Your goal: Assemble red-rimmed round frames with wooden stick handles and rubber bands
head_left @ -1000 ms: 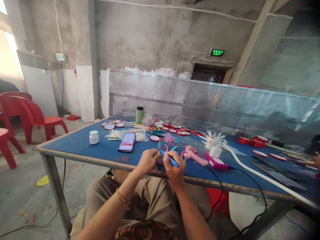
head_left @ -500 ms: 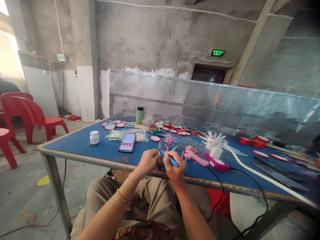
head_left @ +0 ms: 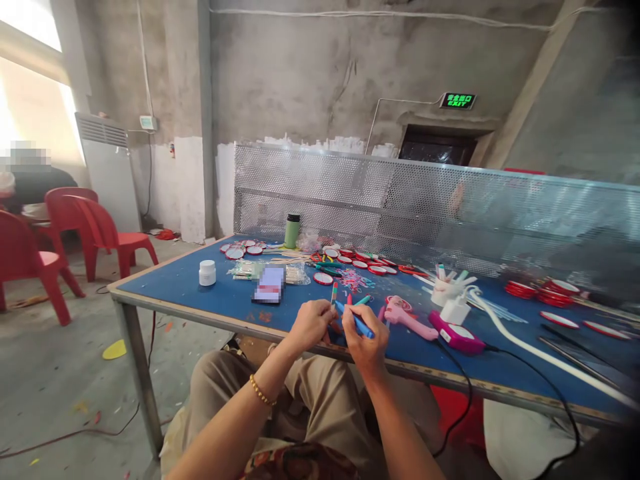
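At the table's (head_left: pixel 175 297) near edge, our left hand (head_left: pixel 311 323) pinches a slim, straight red-and-green stick (head_left: pixel 335 293) that rises nearly upright beyond its grip. Just right of it, our right hand (head_left: pixel 369 339) is closed round a smooth blue plastic pen (head_left: pixel 364 326), slanting towards the stick, perhaps touching it.

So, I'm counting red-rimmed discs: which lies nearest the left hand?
The lone disc in front of the pile, right of the phone; others lie farther from the left hand.
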{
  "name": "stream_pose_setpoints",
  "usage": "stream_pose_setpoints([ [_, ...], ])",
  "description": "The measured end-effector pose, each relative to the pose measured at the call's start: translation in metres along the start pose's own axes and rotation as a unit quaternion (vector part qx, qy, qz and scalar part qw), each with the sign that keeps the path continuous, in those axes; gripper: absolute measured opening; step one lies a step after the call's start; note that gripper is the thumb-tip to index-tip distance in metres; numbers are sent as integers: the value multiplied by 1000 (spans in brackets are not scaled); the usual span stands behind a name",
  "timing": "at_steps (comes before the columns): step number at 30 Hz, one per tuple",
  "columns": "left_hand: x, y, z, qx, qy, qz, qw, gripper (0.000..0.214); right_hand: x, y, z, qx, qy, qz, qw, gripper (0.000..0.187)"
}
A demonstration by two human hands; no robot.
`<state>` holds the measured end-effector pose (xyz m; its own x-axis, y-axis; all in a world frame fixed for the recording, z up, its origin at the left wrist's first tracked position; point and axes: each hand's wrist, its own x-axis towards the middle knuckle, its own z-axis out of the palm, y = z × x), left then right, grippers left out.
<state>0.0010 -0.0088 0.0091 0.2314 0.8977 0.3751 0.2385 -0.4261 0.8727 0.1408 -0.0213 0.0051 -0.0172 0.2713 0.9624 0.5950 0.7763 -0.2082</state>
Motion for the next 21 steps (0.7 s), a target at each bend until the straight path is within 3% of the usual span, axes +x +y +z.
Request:
stream_pose_setpoints([
  [21, -2, -2, -1, -18, -15, 0, 1000, 30, -2, -4, -3, 6, -4, 20, 1000, 14],
])
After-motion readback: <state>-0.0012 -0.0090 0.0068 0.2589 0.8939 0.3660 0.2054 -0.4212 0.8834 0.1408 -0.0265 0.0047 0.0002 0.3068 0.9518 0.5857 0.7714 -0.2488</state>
